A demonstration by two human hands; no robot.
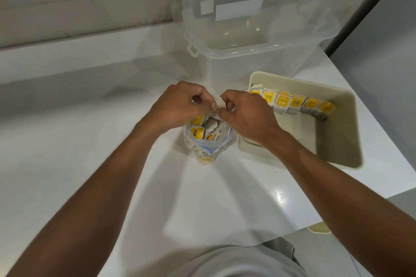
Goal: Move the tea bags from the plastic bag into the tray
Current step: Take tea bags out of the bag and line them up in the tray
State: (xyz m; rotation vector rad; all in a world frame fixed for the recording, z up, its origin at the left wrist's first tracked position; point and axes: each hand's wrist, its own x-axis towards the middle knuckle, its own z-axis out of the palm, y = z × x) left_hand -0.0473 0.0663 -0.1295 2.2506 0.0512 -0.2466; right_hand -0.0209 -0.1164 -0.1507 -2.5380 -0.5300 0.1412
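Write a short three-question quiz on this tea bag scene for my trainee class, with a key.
1. True or false: the tray already holds a row of tea bags.
2. The plastic bag stands: A) inside the tray; B) on the table, left of the tray; C) inside the clear box.
3. Fill in: the left hand and right hand together pinch one ____ above the plastic bag.
Key: 1 true; 2 B; 3 tea bag.
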